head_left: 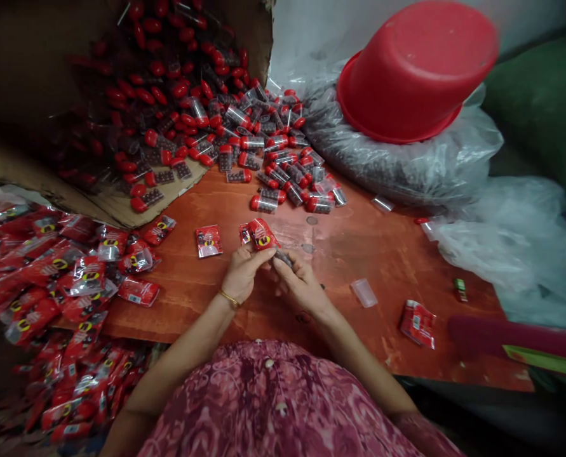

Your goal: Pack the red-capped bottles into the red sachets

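Both hands meet over the middle of the orange-brown table. My left hand [241, 274] is closed, its thumb and fingers pinching a red printed packet [263, 235]. Against the packet's near edge, my right hand [302, 282] is closed round a clear tube of dark beads [283, 257]. Whether the tube's end is inside the packet I cannot tell, as the fingers cover it. Just behind my left hand a second red packet [244, 235] shows partly. Another flat red packet [209, 242] lies to the left of my hands.
A cardboard box [168, 202] on its side spills red-capped bead tubes [263, 143] across the back. Filled red packets [58, 273] heap at left. A red tub [416, 76] sits upside down on a plastic bag of beads [382, 165]. A clear sleeve [364, 293] and red packet [418, 324] lie right.
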The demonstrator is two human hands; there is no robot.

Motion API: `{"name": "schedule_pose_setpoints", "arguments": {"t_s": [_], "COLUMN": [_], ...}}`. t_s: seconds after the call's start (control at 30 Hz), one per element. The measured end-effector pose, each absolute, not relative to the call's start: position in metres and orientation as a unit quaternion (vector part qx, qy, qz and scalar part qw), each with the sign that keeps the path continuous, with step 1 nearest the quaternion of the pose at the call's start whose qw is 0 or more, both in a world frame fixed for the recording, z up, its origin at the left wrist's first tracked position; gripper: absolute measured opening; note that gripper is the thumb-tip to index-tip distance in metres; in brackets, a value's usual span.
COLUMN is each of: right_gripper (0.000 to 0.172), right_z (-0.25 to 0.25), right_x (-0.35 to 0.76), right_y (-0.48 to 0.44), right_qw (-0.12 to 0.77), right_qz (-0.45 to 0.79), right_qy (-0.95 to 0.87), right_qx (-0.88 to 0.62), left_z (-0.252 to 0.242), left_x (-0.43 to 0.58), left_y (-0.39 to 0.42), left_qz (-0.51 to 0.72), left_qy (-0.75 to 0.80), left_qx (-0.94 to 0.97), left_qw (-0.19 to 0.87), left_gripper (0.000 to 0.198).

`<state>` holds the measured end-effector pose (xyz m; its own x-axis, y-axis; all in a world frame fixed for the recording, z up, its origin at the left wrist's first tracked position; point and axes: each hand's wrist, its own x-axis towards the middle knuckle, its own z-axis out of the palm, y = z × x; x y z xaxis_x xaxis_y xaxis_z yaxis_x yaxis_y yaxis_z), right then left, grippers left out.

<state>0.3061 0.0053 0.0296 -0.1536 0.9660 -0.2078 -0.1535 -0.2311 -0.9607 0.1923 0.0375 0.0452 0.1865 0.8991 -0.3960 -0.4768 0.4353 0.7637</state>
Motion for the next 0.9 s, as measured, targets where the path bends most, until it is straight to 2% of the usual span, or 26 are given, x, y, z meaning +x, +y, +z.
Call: {"name": "schedule_pose_setpoints", "arguments": {"t_s": [0.2,0.5,0.63,0.73,0.8,0.9], "right_gripper": [0.042,0.035,0.034,0.043,0.048,0.046], "right_z": [0.031,0.023,0.026,0.021,0.010,-0.010], "right_x": [0.303,0.293,0.311,0.350,0.372,0.382], "right_y": [-0.001,0.015,0.053,0.093,0.112,0.112], "right_qw": [0.451,0.481,0.392,0.301,0.228,0.154], "right_qz": [0.640,0.501,0.283,0.050,-0.012,-0.006], "right_qy": [-0.430,-0.487,-0.653,-0.673,-0.635,-0.653], "right_qx": [-0.450,-0.531,-0.583,-0.674,-0.738,-0.742], "left_z": [0.046,0.051,0.054,0.056,0.057,0.059], "left_x": [0.190,0.195,0.148,0.083,0.045,0.034], "left_y": [0.037,0.029,0.034,0.040,0.041,0.034], "left_qz": [0.501,0.482,0.487,0.596,0.704,0.722], "left_qy": [0.444,0.417,0.474,0.519,0.518,0.506], "left_qx": [0.191,0.192,0.144,0.057,-0.019,0.039], "left_qw": [0.718,0.746,0.719,0.610,0.485,0.471], "left_gripper": [0.038,0.034,0.025,0.020,0.036,0.055]}}
